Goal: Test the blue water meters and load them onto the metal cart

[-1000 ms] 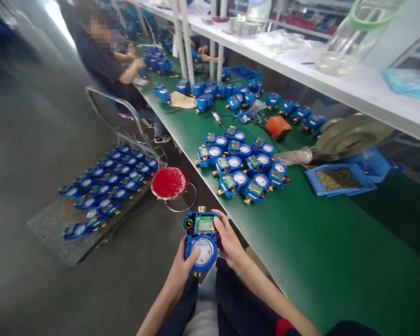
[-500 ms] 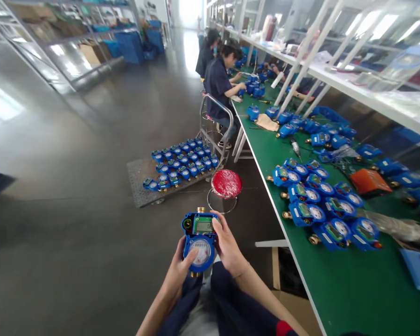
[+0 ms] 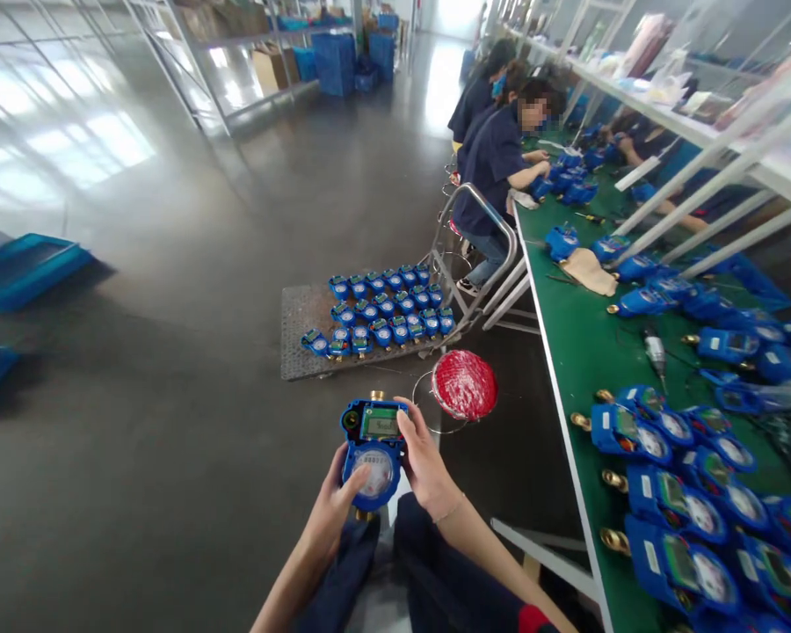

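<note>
Between my hands is a blue water meter (image 3: pixel 373 470) with a round dial, a green circuit board with a small LCD, and brass threaded ends at top and bottom. My left hand (image 3: pixel 335 503) grips its lower left side, the thumb lying over the dial. On the upper right side my right hand (image 3: pixel 425 462) is closed round the housing, thumb beside the display. Dark characters show on the LCD, too small to read surely. The meter is held above my lap, over the floor.
A flat trolley (image 3: pixel 296 343) carries rows of similar meters ahead. A red stool (image 3: pixel 465 384) stands beside the green workbench (image 3: pixel 567 325), which holds many meters and a screwdriver-like tool (image 3: pixel 655 352). Co-workers (image 3: pixel 494 167) sit farther along. Blue trays (image 3: pixel 32 264) lie on the left floor.
My view has turned left, so trolley, stool and bench sit farther right. Both hands keep hold of the water meter. The characters on its LCD have changed.
</note>
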`<state>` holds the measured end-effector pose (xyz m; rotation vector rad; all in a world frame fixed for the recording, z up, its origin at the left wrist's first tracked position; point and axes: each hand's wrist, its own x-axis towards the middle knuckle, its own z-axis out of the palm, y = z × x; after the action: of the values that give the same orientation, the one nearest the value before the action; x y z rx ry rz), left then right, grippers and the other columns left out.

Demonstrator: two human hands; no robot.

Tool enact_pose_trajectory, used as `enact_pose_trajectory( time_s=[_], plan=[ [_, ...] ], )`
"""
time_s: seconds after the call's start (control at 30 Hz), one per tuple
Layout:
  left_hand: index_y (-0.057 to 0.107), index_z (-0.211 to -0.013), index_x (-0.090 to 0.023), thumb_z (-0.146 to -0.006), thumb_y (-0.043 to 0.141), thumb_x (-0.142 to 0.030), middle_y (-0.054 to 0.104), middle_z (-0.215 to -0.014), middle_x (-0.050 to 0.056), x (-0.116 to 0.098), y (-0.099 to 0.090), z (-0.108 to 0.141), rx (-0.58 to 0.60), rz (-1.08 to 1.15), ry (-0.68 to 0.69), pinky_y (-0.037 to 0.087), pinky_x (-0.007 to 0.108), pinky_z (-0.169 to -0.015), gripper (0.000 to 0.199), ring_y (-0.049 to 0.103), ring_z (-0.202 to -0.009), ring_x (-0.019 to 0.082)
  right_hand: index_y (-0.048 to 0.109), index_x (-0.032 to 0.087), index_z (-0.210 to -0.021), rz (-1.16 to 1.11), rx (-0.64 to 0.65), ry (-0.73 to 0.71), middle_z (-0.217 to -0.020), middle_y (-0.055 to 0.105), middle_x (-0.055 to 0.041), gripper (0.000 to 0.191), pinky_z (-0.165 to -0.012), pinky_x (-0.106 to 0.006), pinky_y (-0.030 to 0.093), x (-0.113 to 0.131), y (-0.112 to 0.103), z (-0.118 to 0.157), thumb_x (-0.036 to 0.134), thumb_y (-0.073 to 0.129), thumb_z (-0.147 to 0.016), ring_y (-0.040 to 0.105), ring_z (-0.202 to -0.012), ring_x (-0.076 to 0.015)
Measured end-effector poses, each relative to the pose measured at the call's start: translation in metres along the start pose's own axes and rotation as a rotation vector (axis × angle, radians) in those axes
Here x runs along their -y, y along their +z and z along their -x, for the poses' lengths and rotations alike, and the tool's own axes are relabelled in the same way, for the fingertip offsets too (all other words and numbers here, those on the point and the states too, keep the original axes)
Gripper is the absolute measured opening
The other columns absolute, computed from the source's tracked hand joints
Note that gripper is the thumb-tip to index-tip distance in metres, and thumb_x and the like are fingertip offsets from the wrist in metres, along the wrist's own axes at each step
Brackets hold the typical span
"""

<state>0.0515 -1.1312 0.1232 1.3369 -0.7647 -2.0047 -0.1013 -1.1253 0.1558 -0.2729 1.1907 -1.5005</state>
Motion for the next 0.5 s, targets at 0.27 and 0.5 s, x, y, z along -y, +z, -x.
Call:
enact_pose_trajectory(
  time_s=[0.27,0.5],
  plan=[
    [0.049,-0.127,-0.020,-0.078,0.066,-0.044,0.064,-0.118,0.011,-0.030,0.024,-0.113,-0.100,0.317,-0.031,0.048,0.037,-0.094,0.058,0.061,-0.108,0.027,0.045,0.037,-0.130,0.209,0.252,0.256,-0.117,0.063,-0.0022,0.054,-0.082,-0.035,0.047,0.053,0.002,-0.142,0.056,0.056,-0.081,0.063,-0.095,-0.0182],
    [0.057,-0.115,-0.018,-0.076,0.062,-0.056,0.069,-0.098,0.013,-0.049,-0.037,-0.239,-0.208,0.383,-0.182,0.054,0.042,-0.076,0.054,0.068,-0.084,0.030,0.064,0.030,-0.110,0.446,-0.042,0.373,-0.115,0.064,-0.0109,0.064,-0.093,-0.050,0.043,0.050,-0.068,-0.212,0.075,0.057,-0.065,0.064,-0.102,-0.0305]
  ],
)
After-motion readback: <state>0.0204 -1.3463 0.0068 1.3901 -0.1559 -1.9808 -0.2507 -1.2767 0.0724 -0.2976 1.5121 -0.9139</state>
